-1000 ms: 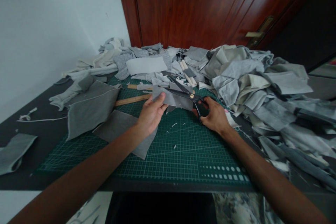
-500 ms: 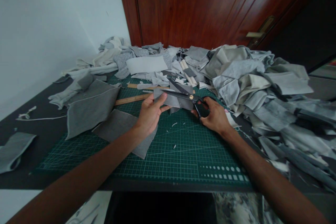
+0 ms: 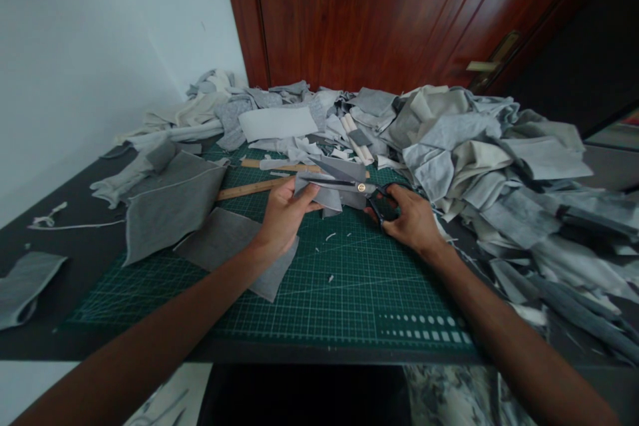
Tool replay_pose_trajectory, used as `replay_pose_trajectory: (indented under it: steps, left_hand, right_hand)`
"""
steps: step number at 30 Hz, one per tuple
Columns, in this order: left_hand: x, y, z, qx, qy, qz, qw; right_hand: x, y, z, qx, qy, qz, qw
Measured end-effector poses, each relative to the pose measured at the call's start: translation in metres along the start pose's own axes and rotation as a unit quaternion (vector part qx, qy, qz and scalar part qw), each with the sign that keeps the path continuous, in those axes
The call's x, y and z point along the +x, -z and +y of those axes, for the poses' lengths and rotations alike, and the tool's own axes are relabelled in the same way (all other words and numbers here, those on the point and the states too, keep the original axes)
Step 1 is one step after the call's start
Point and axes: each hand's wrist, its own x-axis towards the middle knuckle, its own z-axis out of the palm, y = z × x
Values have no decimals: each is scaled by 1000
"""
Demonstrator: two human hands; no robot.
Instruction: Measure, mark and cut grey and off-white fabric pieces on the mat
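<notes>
Pinched between the thumb and fingers of my left hand is a small grey fabric piece, held above the cutting mat. My right hand grips the black handles of the scissors, whose blades point left and stand apart at the fabric. The lower blade lies along the piece, close to my left thumb. Below my left forearm, a flat grey fabric panel rests on the green cutting mat.
Two wooden rulers lie on the mat behind my left hand. Grey fabric panels are at the left. A large heap of fabric scraps covers the right and back. Behind stands a wooden door; a white wall rises at left.
The scissors have shifted slightly left, with their upper blade still raised from the lower one. My left hand and the fabric piece have moved very little.
</notes>
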Motion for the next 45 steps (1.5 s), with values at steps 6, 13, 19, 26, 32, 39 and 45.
replay_pose_trajectory:
  steps: [6,13,19,26,32,39,45]
  left_hand:
    - [-1,-2,3,0,15,5,1000]
    - [-1,-2,4,7,15,5,1000]
    - [1,-1,4,21,17,10,1000]
    - [1,-1,4,9,21,5,1000]
    - [0,-1,4,-2,29,-4,1000]
    - [0,-1,4,-6,31,-8,999]
    - [0,-1,4,-5,35,-2,999]
  right_hand:
    - [-1,1,2,-13,6,4,1000]
    - [0,4,1,-11,18,7,1000]
    - [0,4,3,-24,14,-4,1000]
    - [0,5,3,-15,13,-6,1000]
    - [0,5,1,-3,-5,-5,1000]
    - [-1,4,1,0,-9,-6,1000]
    - [0,4,1,-3,-7,-2,1000]
